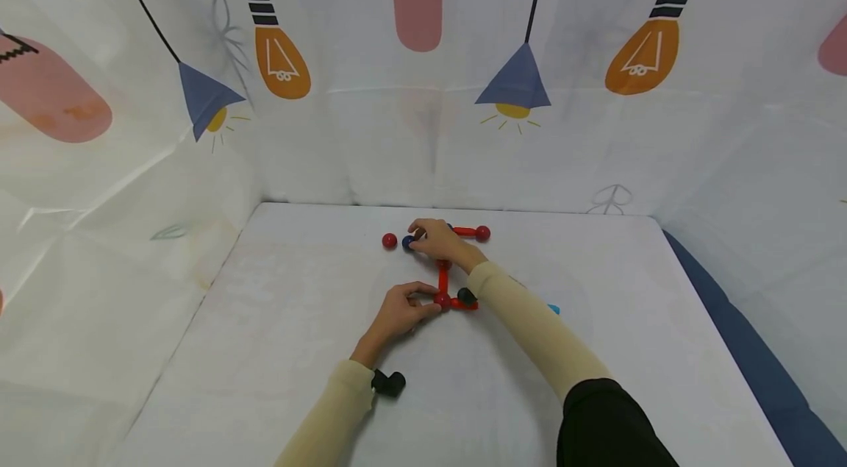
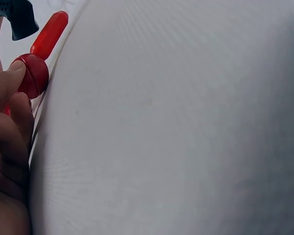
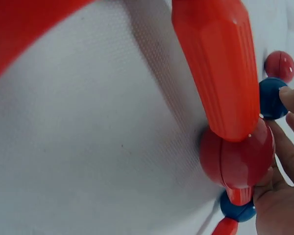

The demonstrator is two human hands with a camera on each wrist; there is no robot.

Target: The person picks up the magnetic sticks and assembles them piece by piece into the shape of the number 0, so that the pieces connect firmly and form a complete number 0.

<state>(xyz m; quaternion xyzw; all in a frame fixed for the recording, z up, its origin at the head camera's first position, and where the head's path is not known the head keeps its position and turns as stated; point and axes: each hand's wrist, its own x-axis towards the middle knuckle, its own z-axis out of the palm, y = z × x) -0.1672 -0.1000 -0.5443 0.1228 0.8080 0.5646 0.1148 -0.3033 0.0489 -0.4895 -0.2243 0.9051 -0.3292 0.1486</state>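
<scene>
My left hand (image 1: 400, 311) pinches a red ball (image 2: 35, 76) between thumb and finger, low over the white table. Red rods join this ball; one rod (image 1: 443, 280) runs away from me to another red ball (image 3: 237, 154). My right hand (image 1: 442, 240) reaches across beyond it, thumb and fingertips on a dark blue ball (image 3: 272, 98). Just left of that blue ball sits a separate red ball (image 1: 390, 240). A second blue ball (image 3: 237, 208) adjoins the middle red ball, partly hidden in the head view by the right hand.
Right of my right hand, a red rod (image 1: 465, 232) ends in a red ball (image 1: 483, 234). A light blue piece (image 1: 554, 309) shows from behind the right forearm. The white table (image 1: 278, 290) meets a printed curtain (image 1: 370, 151) at its far edge.
</scene>
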